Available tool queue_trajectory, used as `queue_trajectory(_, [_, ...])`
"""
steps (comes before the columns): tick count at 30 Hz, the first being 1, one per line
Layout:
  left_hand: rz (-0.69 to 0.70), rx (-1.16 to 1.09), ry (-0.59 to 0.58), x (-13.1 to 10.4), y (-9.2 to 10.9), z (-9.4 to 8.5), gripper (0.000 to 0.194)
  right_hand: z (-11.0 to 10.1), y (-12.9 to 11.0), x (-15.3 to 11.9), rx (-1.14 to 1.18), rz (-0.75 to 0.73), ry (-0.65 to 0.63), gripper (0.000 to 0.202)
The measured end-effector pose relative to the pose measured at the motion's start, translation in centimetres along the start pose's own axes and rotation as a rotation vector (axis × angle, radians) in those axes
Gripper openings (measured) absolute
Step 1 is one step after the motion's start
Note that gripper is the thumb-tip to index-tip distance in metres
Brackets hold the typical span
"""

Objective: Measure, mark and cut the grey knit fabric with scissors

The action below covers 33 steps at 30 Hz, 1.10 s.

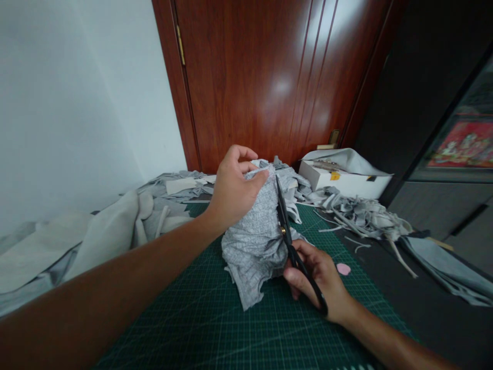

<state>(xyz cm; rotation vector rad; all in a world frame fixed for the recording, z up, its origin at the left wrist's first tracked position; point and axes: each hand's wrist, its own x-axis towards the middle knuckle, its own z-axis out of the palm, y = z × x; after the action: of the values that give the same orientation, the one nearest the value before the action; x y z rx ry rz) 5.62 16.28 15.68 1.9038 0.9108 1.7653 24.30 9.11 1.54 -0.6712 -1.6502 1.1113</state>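
A crumpled grey patterned fabric piece [258,236] hangs above the green cutting mat [246,334]. My left hand [239,185] pinches its upper edge between thumb and fingers. Black scissors [284,226] point upward along the fabric's right side, their blades looking nearly closed. My right hand [316,277] is wrapped round the scissor handles, and its fingers are partly hidden behind the fabric and handles. The fabric's lower end hangs down in a ragged corner over the mat.
Light fabric pieces [111,231] lie heaped at the left. Behind the mat stands a white box [350,182] with fabric on top. Tangled grey strips [362,216] and folded fabric [447,267] lie at the right. A pink piece [343,269] rests on the mat.
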Motion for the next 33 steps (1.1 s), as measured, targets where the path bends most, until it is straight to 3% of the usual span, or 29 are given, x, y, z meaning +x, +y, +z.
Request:
queue_trajectory(10, [0.016,-0.022,-0.06,-0.07,0.38,-0.05,0.032,-0.09,-0.28,-0.07,-0.003,-0.028,-0.018,0.035])
queue_trajectory(24, [0.03,-0.019,-0.075,0.1,0.08,-0.27,0.033,0.02,-0.21,-0.04,-0.055,0.058,0.014,0.034])
queue_trajectory(33, [0.063,0.044,-0.084,-0.08,0.38,-0.03,0.033,-0.09,-0.36,-0.04,0.009,-0.051,0.001,0.031])
